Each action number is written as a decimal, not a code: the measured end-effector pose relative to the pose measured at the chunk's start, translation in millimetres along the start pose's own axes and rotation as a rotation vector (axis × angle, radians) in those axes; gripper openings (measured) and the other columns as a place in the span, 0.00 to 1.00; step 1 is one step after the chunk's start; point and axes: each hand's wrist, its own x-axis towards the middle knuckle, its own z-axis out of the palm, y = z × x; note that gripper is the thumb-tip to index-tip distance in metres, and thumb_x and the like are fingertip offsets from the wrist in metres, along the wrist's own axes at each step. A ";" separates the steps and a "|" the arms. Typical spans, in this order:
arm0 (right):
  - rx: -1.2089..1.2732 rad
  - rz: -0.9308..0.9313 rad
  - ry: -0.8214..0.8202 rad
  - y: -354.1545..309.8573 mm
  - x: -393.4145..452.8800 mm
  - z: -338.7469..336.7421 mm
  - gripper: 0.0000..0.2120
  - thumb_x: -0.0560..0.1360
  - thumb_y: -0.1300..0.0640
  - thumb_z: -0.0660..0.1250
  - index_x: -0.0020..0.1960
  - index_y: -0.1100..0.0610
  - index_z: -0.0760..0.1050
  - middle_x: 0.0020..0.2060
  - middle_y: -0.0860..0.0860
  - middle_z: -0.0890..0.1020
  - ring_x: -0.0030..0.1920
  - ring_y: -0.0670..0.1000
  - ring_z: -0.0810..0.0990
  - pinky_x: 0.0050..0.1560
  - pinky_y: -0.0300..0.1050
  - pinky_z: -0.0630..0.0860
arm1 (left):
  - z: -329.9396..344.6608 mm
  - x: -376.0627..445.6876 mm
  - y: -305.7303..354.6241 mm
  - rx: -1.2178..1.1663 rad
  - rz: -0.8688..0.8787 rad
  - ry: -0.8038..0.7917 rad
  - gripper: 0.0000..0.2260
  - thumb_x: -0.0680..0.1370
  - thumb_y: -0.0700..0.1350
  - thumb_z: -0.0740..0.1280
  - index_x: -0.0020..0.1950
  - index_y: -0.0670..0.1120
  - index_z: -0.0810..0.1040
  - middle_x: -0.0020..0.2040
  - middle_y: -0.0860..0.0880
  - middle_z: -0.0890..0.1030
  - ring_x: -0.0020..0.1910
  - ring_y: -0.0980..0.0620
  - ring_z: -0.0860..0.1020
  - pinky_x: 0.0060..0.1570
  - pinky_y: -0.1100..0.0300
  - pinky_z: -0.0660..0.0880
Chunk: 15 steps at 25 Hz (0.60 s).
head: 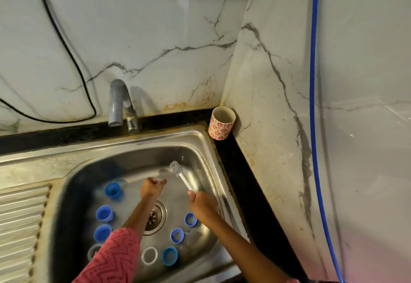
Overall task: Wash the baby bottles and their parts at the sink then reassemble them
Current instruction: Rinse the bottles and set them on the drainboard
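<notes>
Both my hands are over the steel sink (200, 140). My right hand (201, 203) grips the white handle of a bottle brush (178, 169), its grey bristle head pointing up and away. My left hand (152, 186) is closed around a small clear part; I cannot tell which part it is. Several blue bottle caps and collars lie on the sink floor, among them one cap (113, 190) at the left and another (170, 256) near the front. A white ring (149, 255) lies beside the front cap. The drain (156, 217) is between my forearms.
A grey tap (119, 102) stands at the sink's back edge; no water shows. A patterned red-and-white cup (221, 123) sits in the back right corner. The ribbed drainboard (22, 222) is at the left. A blue hose (313, 105) hangs down the right wall.
</notes>
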 end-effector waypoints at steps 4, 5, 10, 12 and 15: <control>-0.017 -0.033 -0.016 -15.6 -17.3 -6.1 0.25 0.83 0.46 0.47 0.63 0.62 0.72 0.60 0.59 0.78 0.61 0.59 0.75 0.57 0.47 0.71 | -37.0 -0.3 0.9 -0.129 0.051 0.004 0.11 0.75 0.34 0.61 0.34 0.46 0.67 0.32 0.46 0.69 0.39 0.48 0.70 0.40 0.53 0.70; -0.011 -0.039 -0.010 -19.3 -19.3 -4.8 0.25 0.83 0.46 0.47 0.63 0.62 0.72 0.61 0.59 0.77 0.61 0.59 0.75 0.58 0.47 0.71 | -48.9 -7.1 4.5 -0.123 0.067 0.028 0.08 0.75 0.35 0.60 0.37 0.44 0.69 0.35 0.43 0.71 0.41 0.47 0.71 0.44 0.48 0.73; 0.013 -0.092 0.005 -40.7 -34.6 -3.6 0.24 0.83 0.47 0.46 0.64 0.61 0.71 0.61 0.57 0.77 0.61 0.57 0.75 0.58 0.46 0.71 | -114.1 -50.4 45.8 -0.089 0.068 0.106 0.10 0.78 0.39 0.59 0.36 0.41 0.69 0.41 0.42 0.72 0.45 0.46 0.71 0.46 0.56 0.67; 0.032 -0.100 0.016 -54.6 -36.8 -1.1 0.24 0.83 0.46 0.46 0.64 0.60 0.72 0.60 0.56 0.78 0.60 0.56 0.76 0.56 0.44 0.72 | -137.0 -52.3 59.2 -0.101 0.124 0.104 0.11 0.79 0.46 0.62 0.39 0.42 0.71 0.40 0.43 0.75 0.44 0.45 0.73 0.47 0.56 0.68; 0.107 -0.108 -0.010 -67.3 -38.8 4.5 0.24 0.82 0.45 0.47 0.64 0.58 0.73 0.62 0.55 0.77 0.62 0.55 0.76 0.57 0.43 0.72 | -150.6 -41.9 75.7 -0.006 0.224 0.055 0.14 0.78 0.52 0.64 0.49 0.40 0.76 0.47 0.37 0.78 0.44 0.45 0.74 0.47 0.50 0.73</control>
